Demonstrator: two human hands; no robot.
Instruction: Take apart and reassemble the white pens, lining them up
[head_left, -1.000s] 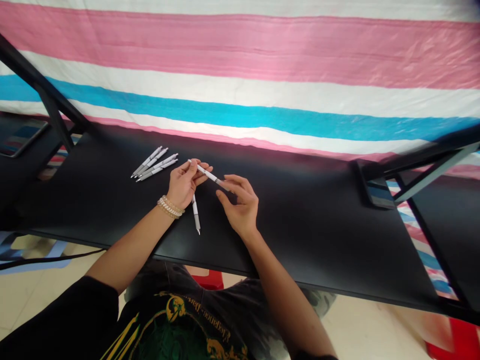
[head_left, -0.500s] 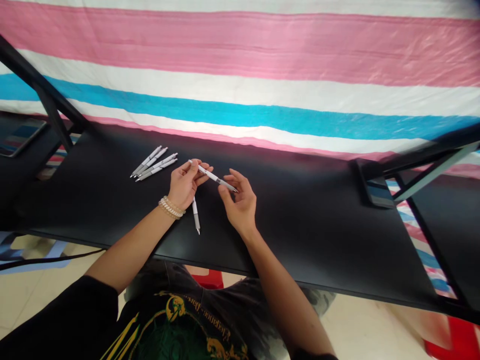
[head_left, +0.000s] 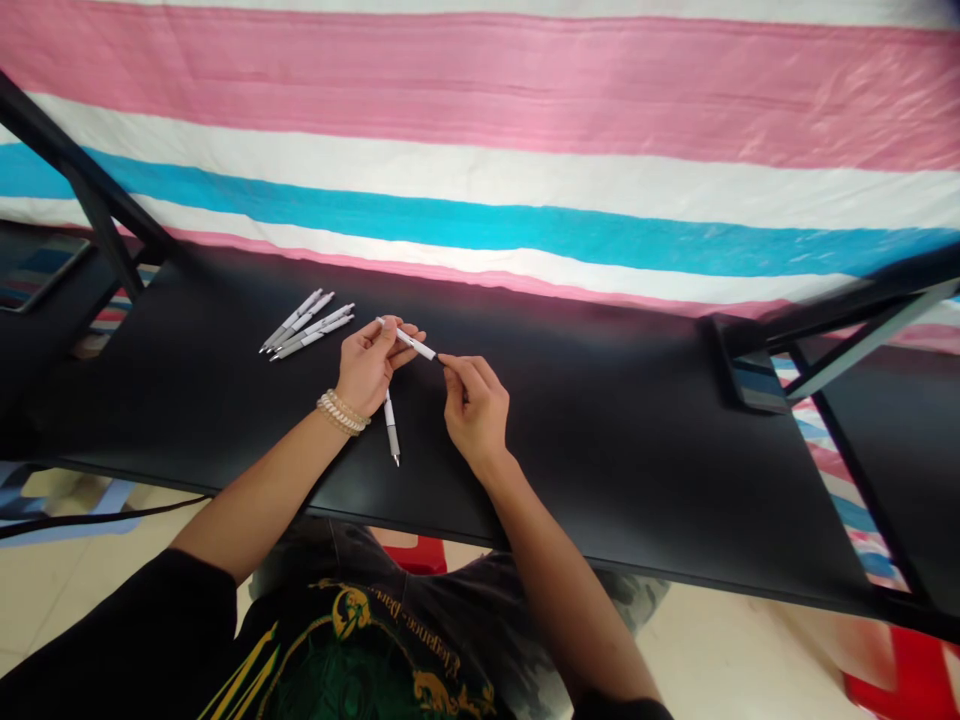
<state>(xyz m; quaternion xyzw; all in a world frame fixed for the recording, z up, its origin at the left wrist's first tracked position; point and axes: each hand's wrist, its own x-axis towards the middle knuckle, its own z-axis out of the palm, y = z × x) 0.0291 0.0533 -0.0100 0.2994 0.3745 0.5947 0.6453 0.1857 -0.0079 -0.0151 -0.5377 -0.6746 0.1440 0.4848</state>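
A white pen [head_left: 417, 345] is held slanting between my two hands above the black table. My left hand [head_left: 369, 365] pinches its upper left end between thumb and fingers. The fingers of my right hand [head_left: 478, 407] are closed round the lower right end and hide its grip and tip. Another white pen with a grey grip [head_left: 391, 430] lies on the table just below my left hand, its upper part hidden by the hand. Several similar pens [head_left: 306, 325] lie side by side to the left of my left hand.
The black table [head_left: 637, 430] spans the view, with black metal supports [head_left: 109, 215] at the left and right. A pink, white and blue striped sheet [head_left: 480, 170] hangs behind it. Red stools [head_left: 904, 675] show below the front edge.
My right hand's fingers have closed over the lower end of the pen, which was visible between open fingers before. My left hand has stayed nearly in place.
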